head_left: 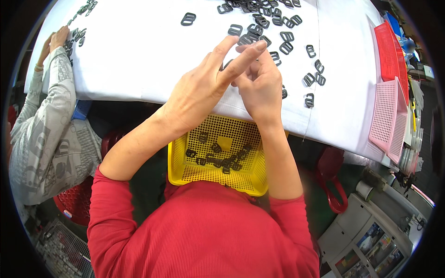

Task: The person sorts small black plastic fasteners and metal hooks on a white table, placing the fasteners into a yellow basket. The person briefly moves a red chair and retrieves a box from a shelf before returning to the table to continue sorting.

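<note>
Black plastic slide buckles [287, 36] lie scattered over the white-covered table [148, 51], thickest at the far middle. My left hand [199, 88] is over the near edge, its fingers stretched and apart, one reaching across my right hand. Just beside it, my right hand [260, 90] is closed, its fingers curled inward; what they hold, if anything, is hidden. The two hands overlap at the fingers. Between me and the table stands a yellow mesh basket [181, 160], with several black buckles [226, 162] on its bottom.
At the far left another person's hand [59, 38] works at a row of black buckles [79, 37]. A red basket [391, 55] and a pink basket [387, 111] stand along the right edge. Red stools [330, 178] flank me below the table; a grey cabinet [354, 227] is at lower right.
</note>
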The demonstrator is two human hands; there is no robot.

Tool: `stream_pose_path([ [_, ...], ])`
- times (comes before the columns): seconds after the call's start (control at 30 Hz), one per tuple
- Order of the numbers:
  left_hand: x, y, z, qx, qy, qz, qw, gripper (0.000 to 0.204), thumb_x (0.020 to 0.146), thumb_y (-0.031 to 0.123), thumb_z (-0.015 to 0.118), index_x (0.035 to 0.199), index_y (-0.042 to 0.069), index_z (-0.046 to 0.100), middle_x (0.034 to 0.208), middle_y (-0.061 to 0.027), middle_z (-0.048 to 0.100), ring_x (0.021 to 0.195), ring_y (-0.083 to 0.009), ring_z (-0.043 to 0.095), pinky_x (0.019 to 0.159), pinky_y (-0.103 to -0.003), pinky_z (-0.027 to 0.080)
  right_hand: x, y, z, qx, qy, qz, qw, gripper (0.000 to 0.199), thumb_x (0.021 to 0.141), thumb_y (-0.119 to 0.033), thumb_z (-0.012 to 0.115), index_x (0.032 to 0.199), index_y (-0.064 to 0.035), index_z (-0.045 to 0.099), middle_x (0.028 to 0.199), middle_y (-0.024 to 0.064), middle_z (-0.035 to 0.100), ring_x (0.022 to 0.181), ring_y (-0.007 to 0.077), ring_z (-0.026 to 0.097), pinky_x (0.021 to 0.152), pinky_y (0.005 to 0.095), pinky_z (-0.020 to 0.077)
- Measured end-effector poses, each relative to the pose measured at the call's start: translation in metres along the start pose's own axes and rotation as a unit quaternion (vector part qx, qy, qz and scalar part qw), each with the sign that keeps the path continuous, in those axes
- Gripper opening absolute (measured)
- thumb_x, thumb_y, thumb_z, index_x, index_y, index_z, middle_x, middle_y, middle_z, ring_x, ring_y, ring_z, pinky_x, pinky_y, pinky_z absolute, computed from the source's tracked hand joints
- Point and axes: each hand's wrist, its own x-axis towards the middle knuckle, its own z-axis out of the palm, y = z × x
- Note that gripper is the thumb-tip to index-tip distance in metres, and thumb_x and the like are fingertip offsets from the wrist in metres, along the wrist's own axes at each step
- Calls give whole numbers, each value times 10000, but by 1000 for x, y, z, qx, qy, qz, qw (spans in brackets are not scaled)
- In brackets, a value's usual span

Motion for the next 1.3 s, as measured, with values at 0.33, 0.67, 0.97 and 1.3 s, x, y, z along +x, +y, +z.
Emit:
stream_pose_path([
  [0.33, -8, -21, 19, -216, 168, -35, 961, 881, 743, -164, 549, 1429, 148, 93, 1274, -187, 472, 844, -162, 580, 788, -327, 544, 4, 8, -8, 113, -22, 78, 990, 284, 767, -68, 576, 1037, 7, 533, 566, 26, 573, 557, 82, 557, 544, 222, 422],
  [0.67, -2, -14, 9, 31, 3, 94, 995, 908, 689, -157, 548, 1414, 288, 229, 1341, -171, 423, 878, -254, 613, 746, -325, 545, 8, 12, 1, 22, -10, -60, 998, 231, 779, -75, 583, 985, 10, 521, 504, 18, 466, 472, 86, 426, 471, 256, 360],
  [0.97, -15, -19, 23, 113, 6, 179, 977, 807, 717, 0, 584, 1358, 412, 319, 1385, -185, 375, 853, -238, 620, 727, -314, 533, 13, 12, 3, -58, 46, -74, 995, 206, 785, -21, 555, 977, -5, 484, 536, 91, 529, 481, 234, 540, 489, 346, 417],
  [1.3, 4, -38, 10, -35, 26, 33, 999, 513, 766, 42, 638, 1257, 106, 504, 1227, -128, 548, 928, -254, 602, 775, -337, 517, -4, 34, -9, -341, -10, -289, 894, 166, 761, -139, 637, 909, -75, 595, 693, 48, 561, 629, 216, 570, 581, 328, 446],
])
